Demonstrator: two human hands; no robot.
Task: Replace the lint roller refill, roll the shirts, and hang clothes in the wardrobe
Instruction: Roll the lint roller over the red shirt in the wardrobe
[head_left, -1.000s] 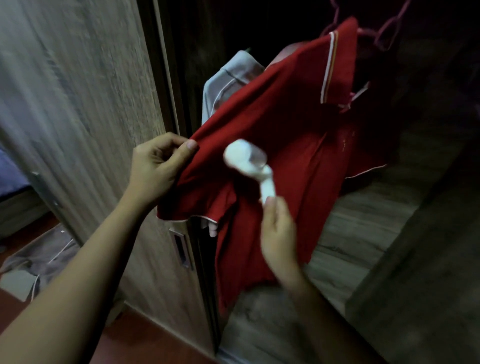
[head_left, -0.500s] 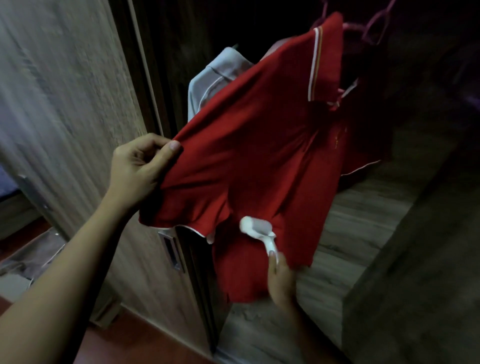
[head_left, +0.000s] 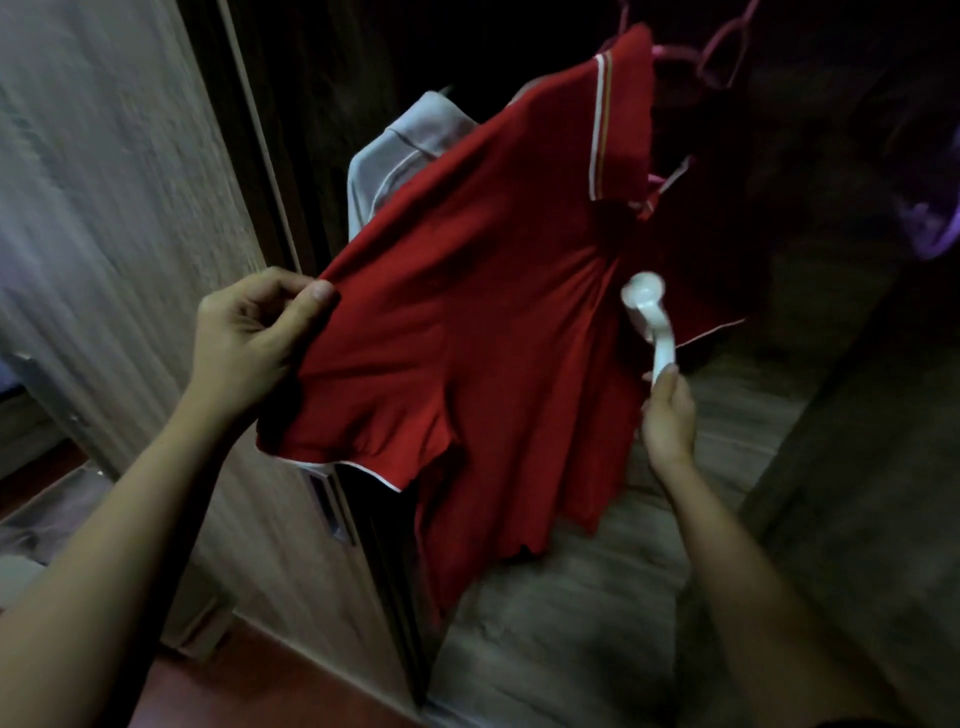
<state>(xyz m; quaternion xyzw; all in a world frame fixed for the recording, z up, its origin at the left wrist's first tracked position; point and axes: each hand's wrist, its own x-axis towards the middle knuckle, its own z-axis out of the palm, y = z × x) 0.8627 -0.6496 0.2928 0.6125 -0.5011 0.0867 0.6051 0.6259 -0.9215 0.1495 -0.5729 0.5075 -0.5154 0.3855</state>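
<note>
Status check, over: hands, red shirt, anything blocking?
Left grip pinches red shirt at sleeve. Right grip holds lint roller, head on shirt front. Shirt hangs on pink hanger; nothing blocking.

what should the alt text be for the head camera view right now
A person's right hand holds a white lint roller against the front of a red polo shirt that hangs on a pink hanger in a dark wardrobe. The left hand pinches the shirt near its sleeve and pulls the cloth taut. A grey shirt hangs behind it.
</note>
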